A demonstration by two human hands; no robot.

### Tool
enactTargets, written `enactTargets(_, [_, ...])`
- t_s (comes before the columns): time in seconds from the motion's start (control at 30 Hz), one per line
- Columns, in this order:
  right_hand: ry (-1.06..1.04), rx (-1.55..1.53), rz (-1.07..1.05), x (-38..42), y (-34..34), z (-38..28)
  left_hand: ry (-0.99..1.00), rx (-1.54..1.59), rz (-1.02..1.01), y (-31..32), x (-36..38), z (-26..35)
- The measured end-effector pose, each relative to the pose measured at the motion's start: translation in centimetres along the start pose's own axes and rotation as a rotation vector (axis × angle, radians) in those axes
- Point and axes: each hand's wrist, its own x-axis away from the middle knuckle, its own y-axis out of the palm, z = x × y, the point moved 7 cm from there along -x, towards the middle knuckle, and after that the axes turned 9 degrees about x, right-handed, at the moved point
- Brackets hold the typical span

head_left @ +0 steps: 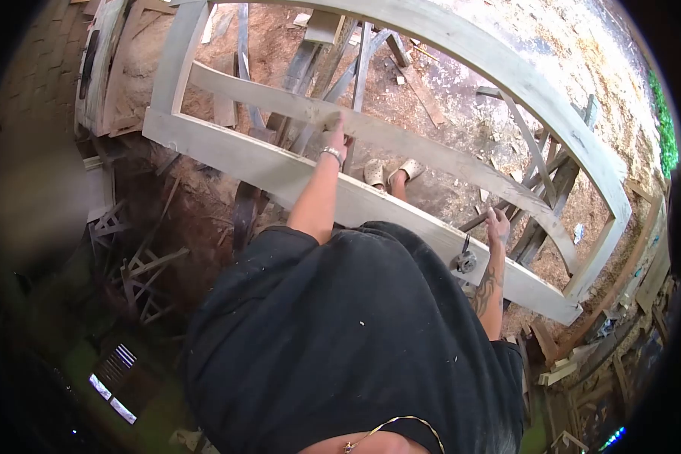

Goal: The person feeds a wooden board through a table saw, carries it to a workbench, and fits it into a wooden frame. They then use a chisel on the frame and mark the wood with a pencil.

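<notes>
A thin, bowed slat (pixel 427 155) shows within your pale, arched wooden frame (pixel 227 151); your left hand (pixel 338 137) reaches it, grip unclear, your right hand (pixel 497 226) loosely uncurled.

And there's the frame (pixel 242 163) stretched across the front, the board (pixel 401 142) showing through its opening, trestles (pixel 359 72) beneath! Left hand (pixel 338 138) over the board, right hand (pixel 497 225) well apart, shoes (pixel 410 167) between, scrap wood (pixel 558 371) lower right!
</notes>
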Motion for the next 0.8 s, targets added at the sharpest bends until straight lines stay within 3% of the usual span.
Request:
enactTargets(0.07, [-0.079, -0.046, 0.046, 1.0, -0.7, 1.1, -0.013, -0.045, -0.049, 0.3, 0.5, -0.9])
enactTargets(0.17, [0.007, -0.039, 0.114, 3.7, -2.6, 1.7, -0.035, 0.0, -0.189, -0.1, -1.1, -2.3])
enactTargets(0.2, [0.006, -0.122, 0.137, 3.1, -2.3, 4.8, -0.061, 0.002, -0.244, -0.1, -1.6, -2.9])
enactTargets(0.23, [-0.017, 0.062, 0.243, 6.0, -4.2, 2.2, -0.045, 0.051, -0.327, -0.1, -2.5, -3.1])
enactTargets(0.27, [-0.045, 0.045, 0.324, 7.4, -5.0, 2.1, -0.036, 0.105, -0.42, 0.3, -3.4, -2.8])
enactTargets(0.3, [0.013, 0.117, 0.348, 8.2, -5.5, 3.1, -0.156, 0.213, -0.413, 0.2, -3.4, -2.8])
enactTargets(0.33, [0.003, 0.077, 0.512, 9.3, -6.0, 4.3, -0.176, 0.235, -0.38, 0.5, -2.5, -2.3])
enactTargets(0.37, [-0.137, 0.062, 0.809, 7.9, -5.2, 10.1, -0.194, 0.258, -0.346, 1.0, -1.3, -1.8])
enactTargets(0.43, [-0.041, 0.327, 0.899, 13.5, -7.8, 5.4, -0.176, 0.214, -0.335, 0.7, -1.3, -1.3])
enactTargets(0.47, [0.017, 0.407, 0.906, 14.0, -7.6, 6.8, -0.099, 0.074, -0.442, 0.5, -2.5, -1.3])
enactTargets(0.5, [0.021, 0.472, 1.089, 14.1, -6.4, 9.5, -0.195, 0.227, -0.325, 0.1, -3.4, -1.5])
enactTargets(0.53, [0.085, 0.47, 0.985, 15.8, -6.7, 8.0, -0.182, 0.164, -0.302, -0.4, -4.3, -1.2])
enactTargets(0.57, [0.038, 0.542, 1.067, 15.6, -5.0, 10.5, -0.208, 0.205, -0.238, -1.0, -6.1, -1.2])
enactTargets(0.6, [0.259, 0.505, 0.94, 16.1, -4.2, 11.4, -0.238, 0.219, -0.231, -0.9, -5.9, -0.8])
enactTargets(0.63, [0.253, 0.381, 0.819, 15.5, -2.7, 14.2, -0.185, 0.205, -0.296, -0.5, -5.4, 0.5])
enactTargets(0.73, [0.427, 0.145, 0.576, 18.1, -5.0, 9.0, -0.041, 0.158, -0.131, 0.4, -3.2, 3.4])
enactTargets(0.8, [0.418, 0.157, 0.637, 18.5, -4.8, 9.7, -0.022, 0.109, -0.17, 0.7, -5.2, 4.2])
